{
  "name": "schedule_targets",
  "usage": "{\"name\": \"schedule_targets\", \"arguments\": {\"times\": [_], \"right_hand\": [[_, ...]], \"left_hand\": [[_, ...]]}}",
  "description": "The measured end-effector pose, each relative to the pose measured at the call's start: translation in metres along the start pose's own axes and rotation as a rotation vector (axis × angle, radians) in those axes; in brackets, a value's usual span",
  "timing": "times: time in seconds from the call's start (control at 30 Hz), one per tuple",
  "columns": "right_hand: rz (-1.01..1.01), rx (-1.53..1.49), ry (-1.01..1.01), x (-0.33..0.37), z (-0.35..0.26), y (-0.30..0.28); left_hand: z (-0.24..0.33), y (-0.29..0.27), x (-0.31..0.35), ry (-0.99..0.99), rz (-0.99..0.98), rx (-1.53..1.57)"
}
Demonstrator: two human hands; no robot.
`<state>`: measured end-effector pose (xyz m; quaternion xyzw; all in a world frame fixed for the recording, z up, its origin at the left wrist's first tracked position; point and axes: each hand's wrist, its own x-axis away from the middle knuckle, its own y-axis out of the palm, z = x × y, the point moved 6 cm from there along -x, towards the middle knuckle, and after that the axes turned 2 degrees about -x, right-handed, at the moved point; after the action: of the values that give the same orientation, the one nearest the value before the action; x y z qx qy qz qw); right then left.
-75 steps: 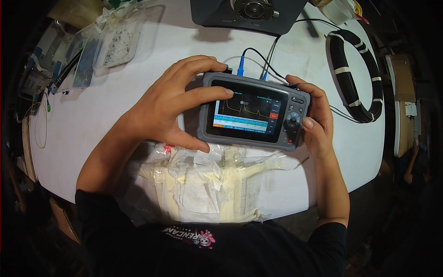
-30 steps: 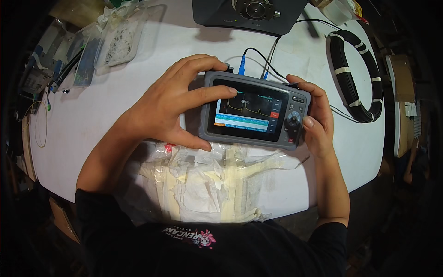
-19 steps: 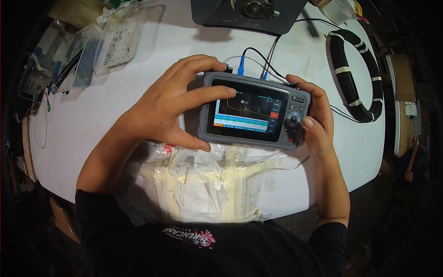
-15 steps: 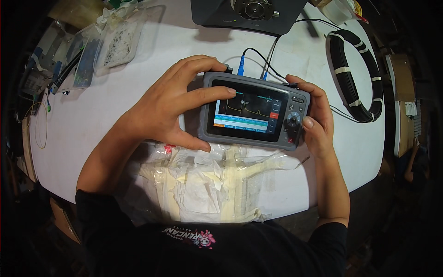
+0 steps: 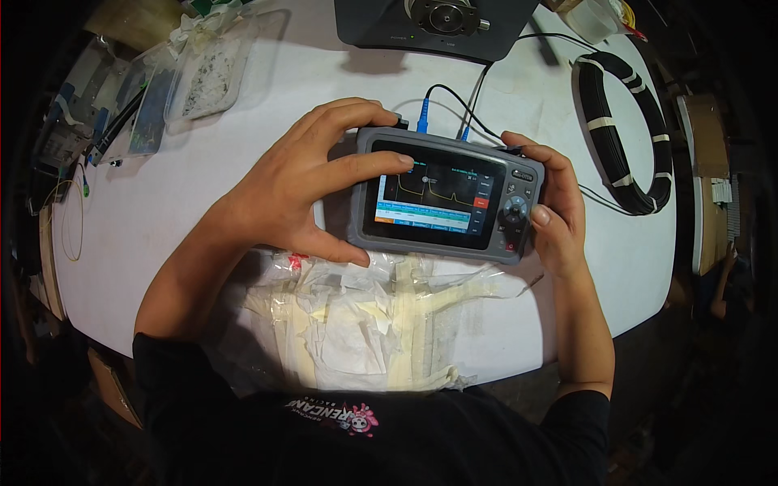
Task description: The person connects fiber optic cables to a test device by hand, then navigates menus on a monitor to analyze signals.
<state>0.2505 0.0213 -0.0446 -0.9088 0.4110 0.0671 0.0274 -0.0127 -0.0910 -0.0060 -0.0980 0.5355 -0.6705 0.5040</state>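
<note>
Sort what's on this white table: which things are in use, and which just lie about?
In use:
grey handheld tester with lit screen, held by left hand and right hand
thin black cables plugged into its top

Lying about:
black coiled cable
clear plastic bags
crumpled plastic wrapping

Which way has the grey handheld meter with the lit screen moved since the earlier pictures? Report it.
No. The grey handheld meter sits at the same spot relative to the black coiled cable on the white table; both hands grip it as before.
</note>
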Motion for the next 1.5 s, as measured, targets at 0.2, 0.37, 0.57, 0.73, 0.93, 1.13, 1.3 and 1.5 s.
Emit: {"name": "schedule_targets", "arguments": {"times": [0.2,0.37,0.57,0.73,0.93,1.13,1.3,1.5], "right_hand": [[-0.001,0.002,0.004,0.0,0.0,0.001],[0.011,-0.028,-0.004,0.001,-0.001,0.003],[-0.003,-0.016,0.004,0.0,-0.001,0.002],[0.005,-0.022,-0.016,0.0,-0.001,0.003],[0.013,-0.017,-0.016,0.0,-0.002,0.003],[0.021,-0.008,-0.018,0.0,-0.001,0.003],[0.011,-0.025,-0.019,0.001,-0.002,0.002],[0.008,-0.057,-0.011,0.0,-0.003,0.005]], "left_hand": [[0.0,0.0,0.0,-0.004,0.003,0.007],[-0.001,0.0,0.001,-0.004,0.003,0.01],[-0.001,0.0,0.001,0.005,0.007,0.014],[0.004,-0.001,-0.001,0.0,-0.002,-0.01],[0.024,0.007,-0.008,-0.016,-0.036,-0.208],[0.023,0.008,-0.009,-0.059,-0.063,-0.254],[0.018,0.008,-0.008,-0.066,-0.031,-0.158],[0.02,0.008,-0.011,-0.059,-0.043,-0.198]]}}
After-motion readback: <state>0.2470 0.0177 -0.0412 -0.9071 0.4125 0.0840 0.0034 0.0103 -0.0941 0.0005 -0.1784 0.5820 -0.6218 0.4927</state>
